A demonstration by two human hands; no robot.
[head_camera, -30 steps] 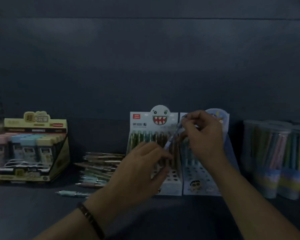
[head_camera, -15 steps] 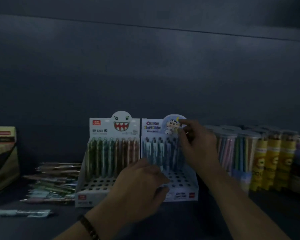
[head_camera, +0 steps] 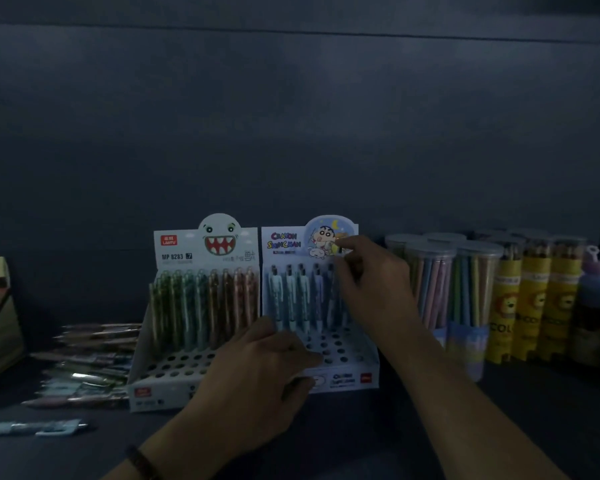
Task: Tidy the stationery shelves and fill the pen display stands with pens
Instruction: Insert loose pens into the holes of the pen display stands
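**Two hands working at a pair of pen display stands on a dim shelf**

Two cardboard stands are sitting side by side, touching, at the middle of a dark shelf. You are facing them head on.

Your left stand, with a toothy cartoon face on its header card, is holding a full back row of green, teal and brown pens standing upright. Its front rows of holes are showing bare.

Your right stand, with a cartoon child on its header, is carrying a shorter back row of pale blue pens, also upright.

Your right hand is reaching to the right end of that blue row. Its fingers are curling, with thumb and forefinger drawing together near the header card. The light is too dim to tell whether a pen is sitting between them.

Your left hand, with a dark bracelet on the wrist, is hovering low in front of both stands. Its back is facing you, its fingers are bending over the holes of the right stand, and its palm is hiding, so you cannot tell whether it is gripping anything.

Loose pens are lying in a pile just left of the stands. One pale pen is lying alone nearer you.

Clear tubs of pastel pencils and yellow lion-print tubes are standing at the right.
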